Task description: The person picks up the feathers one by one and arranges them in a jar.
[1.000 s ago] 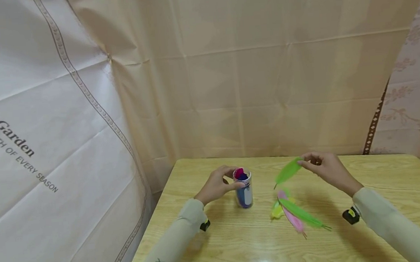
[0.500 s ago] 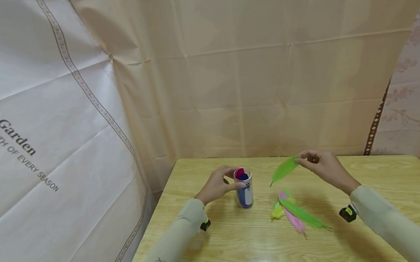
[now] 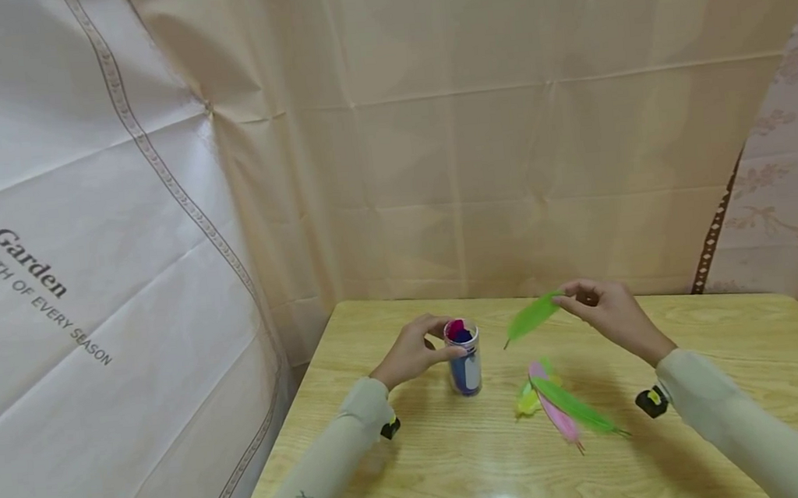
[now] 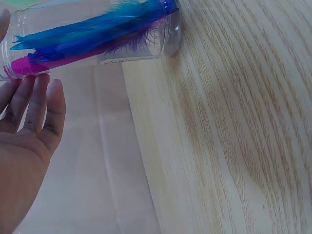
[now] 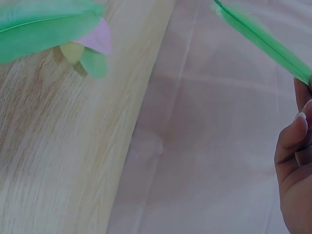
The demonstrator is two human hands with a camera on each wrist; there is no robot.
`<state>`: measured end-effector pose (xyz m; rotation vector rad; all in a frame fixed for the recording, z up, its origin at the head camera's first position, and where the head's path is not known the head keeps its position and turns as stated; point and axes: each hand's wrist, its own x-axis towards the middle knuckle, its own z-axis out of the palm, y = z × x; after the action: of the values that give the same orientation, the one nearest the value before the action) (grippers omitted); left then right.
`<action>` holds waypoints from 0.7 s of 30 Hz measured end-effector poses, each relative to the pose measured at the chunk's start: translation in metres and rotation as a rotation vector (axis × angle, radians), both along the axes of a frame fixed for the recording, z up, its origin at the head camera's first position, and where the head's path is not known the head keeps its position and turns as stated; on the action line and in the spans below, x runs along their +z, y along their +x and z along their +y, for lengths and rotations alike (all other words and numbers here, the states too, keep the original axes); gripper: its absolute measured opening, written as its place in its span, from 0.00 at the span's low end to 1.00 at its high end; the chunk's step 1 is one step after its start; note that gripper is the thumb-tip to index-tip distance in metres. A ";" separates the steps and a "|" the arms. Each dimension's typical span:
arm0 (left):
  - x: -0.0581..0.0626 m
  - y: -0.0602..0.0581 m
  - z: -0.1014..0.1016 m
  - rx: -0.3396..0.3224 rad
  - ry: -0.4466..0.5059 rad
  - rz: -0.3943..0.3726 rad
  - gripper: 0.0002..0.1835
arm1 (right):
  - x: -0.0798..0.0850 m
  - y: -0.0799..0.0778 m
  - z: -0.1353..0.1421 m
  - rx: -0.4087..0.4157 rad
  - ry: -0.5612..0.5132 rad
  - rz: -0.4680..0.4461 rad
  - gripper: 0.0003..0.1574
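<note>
A clear plastic jar (image 3: pixel 467 383) stands upright on the table, held near its rim between the thumb and fingers of my left hand (image 3: pixel 412 351). Inside it are blue feathers (image 4: pixel 92 31) and a magenta feather (image 4: pixel 63 61). My right hand (image 3: pixel 611 317) pinches a green feather (image 3: pixel 533 318) by its tip, in the air to the right of the jar. The bare quill slants down and left, apart from the jar. Between the hands lies a loose pile: a second green feather (image 3: pixel 576 408) across a pink feather (image 3: pixel 560 422), with a yellow feather (image 3: pixel 527 401) beneath.
The wooden table (image 3: pixel 417 474) ends at a back edge close to a beige hanging cloth (image 3: pixel 451 198). A white printed cloth (image 3: pixel 94 304) hangs along the left side. Both wrists wear a small black camera (image 3: pixel 652 401).
My right hand has shifted left and slightly up with the green feather, bringing its quill closer to the jar. The left hand, jar and feather pile have stayed put.
</note>
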<state>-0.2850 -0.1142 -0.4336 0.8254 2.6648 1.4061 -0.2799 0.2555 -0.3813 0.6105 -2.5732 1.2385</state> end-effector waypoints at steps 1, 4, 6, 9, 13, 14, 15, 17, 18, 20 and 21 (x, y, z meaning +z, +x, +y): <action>0.000 0.000 0.000 0.001 0.000 0.000 0.32 | 0.001 0.000 -0.001 0.000 -0.001 0.002 0.14; 0.000 0.000 -0.001 0.002 0.000 -0.001 0.33 | 0.003 0.000 -0.003 -0.003 -0.007 0.007 0.14; 0.000 0.000 -0.001 0.002 0.001 -0.001 0.33 | 0.004 0.000 -0.004 -0.005 -0.011 0.013 0.15; 0.000 0.000 -0.001 -0.002 0.004 0.001 0.33 | 0.006 0.000 -0.006 -0.003 -0.020 0.028 0.15; -0.001 0.000 -0.001 -0.006 0.007 0.008 0.32 | 0.008 0.000 -0.009 0.000 -0.029 0.052 0.14; -0.001 0.000 -0.001 -0.006 0.007 0.010 0.32 | 0.009 0.000 -0.009 -0.001 -0.029 0.058 0.13; -0.002 0.000 -0.001 -0.007 0.007 0.012 0.32 | 0.009 0.000 -0.010 -0.001 -0.029 0.062 0.13; -0.002 0.000 -0.001 -0.007 0.006 0.016 0.32 | 0.011 0.000 -0.011 0.000 -0.031 0.066 0.13; -0.002 0.000 -0.001 -0.007 0.006 0.017 0.32 | 0.011 0.000 -0.012 0.003 -0.037 0.065 0.13; -0.002 0.000 -0.001 -0.006 0.004 0.017 0.32 | 0.013 0.000 -0.013 0.004 -0.050 0.059 0.13; -0.002 -0.001 -0.001 -0.006 0.004 0.017 0.32 | 0.015 0.001 -0.014 0.007 -0.059 0.057 0.13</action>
<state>-0.2855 -0.1149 -0.4359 0.8490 2.6701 1.4101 -0.2790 0.2412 -0.3666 0.6333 -2.4815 1.2754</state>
